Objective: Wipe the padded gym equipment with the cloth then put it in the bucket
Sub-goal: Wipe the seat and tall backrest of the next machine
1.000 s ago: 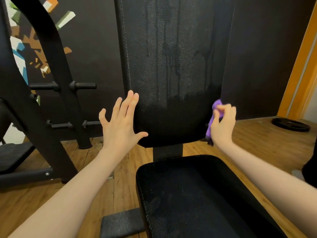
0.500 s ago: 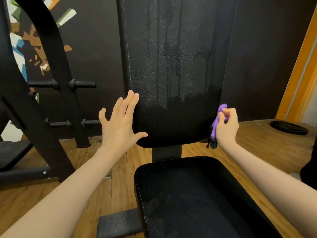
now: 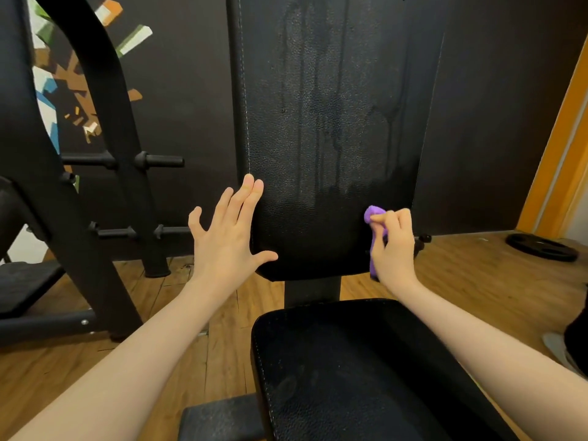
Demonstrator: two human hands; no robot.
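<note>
I am bracing my left hand (image 3: pixel 227 240), fingers spread wide, on the left edge of the upright back pad (image 3: pixel 324 148), while my right hand (image 3: pixel 394 249) is gripping the purple cloth (image 3: pixel 374 214) against its lower right edge.

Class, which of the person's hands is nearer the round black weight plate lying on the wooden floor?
Right. The right hand is at the backrest's edge on the weight plate's side; the left hand is across the backrest.
</note>
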